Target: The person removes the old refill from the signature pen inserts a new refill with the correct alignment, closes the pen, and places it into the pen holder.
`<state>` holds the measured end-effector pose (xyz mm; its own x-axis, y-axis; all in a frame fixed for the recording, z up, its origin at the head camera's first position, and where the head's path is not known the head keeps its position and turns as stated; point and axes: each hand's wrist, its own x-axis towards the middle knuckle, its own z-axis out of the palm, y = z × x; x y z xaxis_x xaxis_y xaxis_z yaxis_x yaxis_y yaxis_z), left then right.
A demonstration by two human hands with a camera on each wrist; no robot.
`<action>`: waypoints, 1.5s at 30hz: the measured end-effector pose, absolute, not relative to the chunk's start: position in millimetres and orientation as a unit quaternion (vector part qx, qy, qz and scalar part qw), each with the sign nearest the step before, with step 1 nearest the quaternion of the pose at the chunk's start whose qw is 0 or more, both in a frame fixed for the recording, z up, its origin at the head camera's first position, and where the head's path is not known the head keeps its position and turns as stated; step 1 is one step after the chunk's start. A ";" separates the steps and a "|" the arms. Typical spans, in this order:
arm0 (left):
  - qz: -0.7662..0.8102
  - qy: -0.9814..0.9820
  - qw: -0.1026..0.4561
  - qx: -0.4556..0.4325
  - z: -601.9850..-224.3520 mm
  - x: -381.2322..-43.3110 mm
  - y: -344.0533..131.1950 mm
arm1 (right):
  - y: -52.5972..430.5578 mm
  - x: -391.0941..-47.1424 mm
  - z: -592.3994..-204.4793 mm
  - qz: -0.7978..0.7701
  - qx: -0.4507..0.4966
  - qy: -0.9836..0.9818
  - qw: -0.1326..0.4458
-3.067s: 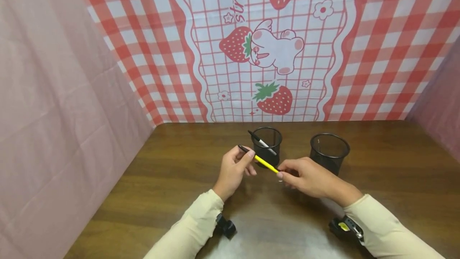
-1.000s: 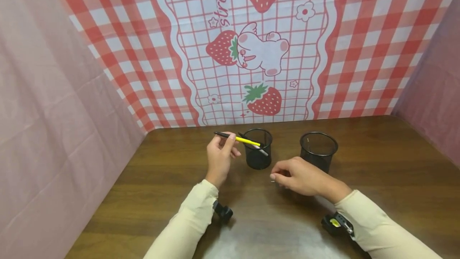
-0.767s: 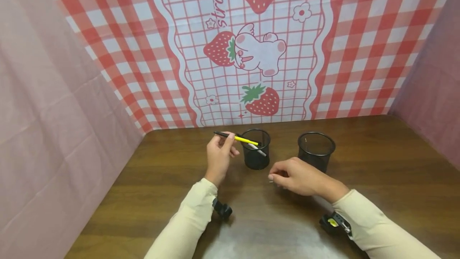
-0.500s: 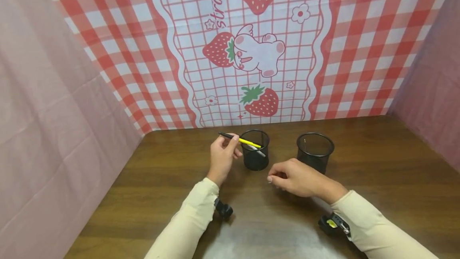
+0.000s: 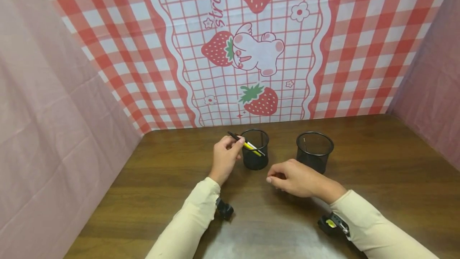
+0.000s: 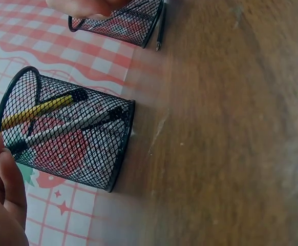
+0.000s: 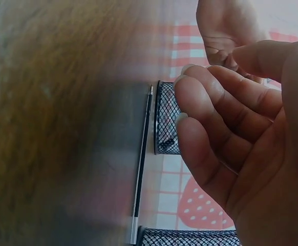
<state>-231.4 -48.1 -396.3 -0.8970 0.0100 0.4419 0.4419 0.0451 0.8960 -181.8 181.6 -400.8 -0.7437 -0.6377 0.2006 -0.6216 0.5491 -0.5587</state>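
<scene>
My left hand pinches the black end of a yellow pen. The pen slants down over the rim of the left black mesh pen cup, with its yellow part inside. Also leaning in that cup is a white marker with black ends. My right hand hovers over the table in front of the right mesh cup, its fingers loosely curled around nothing. In the right wrist view, a thin black pen refill with a pale end lies on the table beside the cups; the head view hides it.
The brown wooden table ends at a red checked cloth with strawberry prints. Pink curtains hang at both sides. The right cup stands a short way from the left one.
About three seconds ago both hands held the yellow pen. The right hand has released it; the left has carried it left, then tilted its yellow end down into the left cup.
</scene>
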 end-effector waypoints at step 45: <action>-0.669 -0.707 0.181 -0.142 -389.5 -230.3 -49.9 | 180.9 -184.4 -405.4 -0.305 -0.364 0.880 0.026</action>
